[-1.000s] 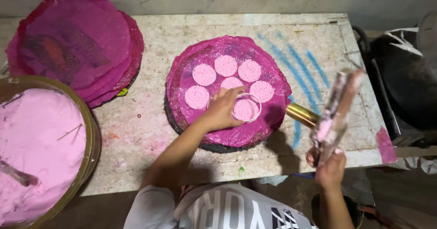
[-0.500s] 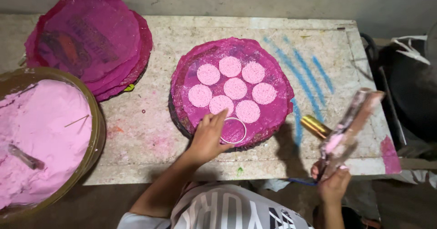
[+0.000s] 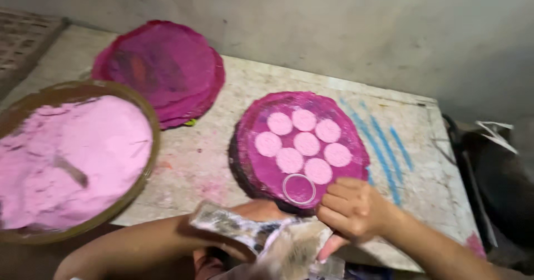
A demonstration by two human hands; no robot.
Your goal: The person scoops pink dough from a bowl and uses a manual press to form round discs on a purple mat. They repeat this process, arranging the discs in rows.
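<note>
Pink pressed powder discs (image 3: 304, 142), seven in number, are laid close together on a round magenta-stained mat (image 3: 261, 171) near the middle of the bench (image 3: 194, 163), toward its front edge. At the far left, a wide brown basket (image 3: 146, 110) filled with loose pink powder (image 3: 72, 152) is set at the bench's front left corner, with a thin stick half buried in the powder. Behind it, toward the back edge, a stack of round magenta mats (image 3: 161, 68) is seen, well apart from the working mat. A small metal ring (image 3: 298, 188) is placed on the front part of the working mat, just beside the nearest disc, with only bare mat showing inside it. At the front edge, the left hand (image 3: 253, 210) is largely hidden behind a flat, powder-smeared tool (image 3: 245, 233), which is blurred; whether it is gripped by that hand cannot be told. The right hand (image 3: 350, 207) is curled into a loose fist just right of the ring, with a pink-stained piece pinched beneath it. Blue streaks (image 3: 384, 141) are marked on the bench surface toward its right edge.
</note>
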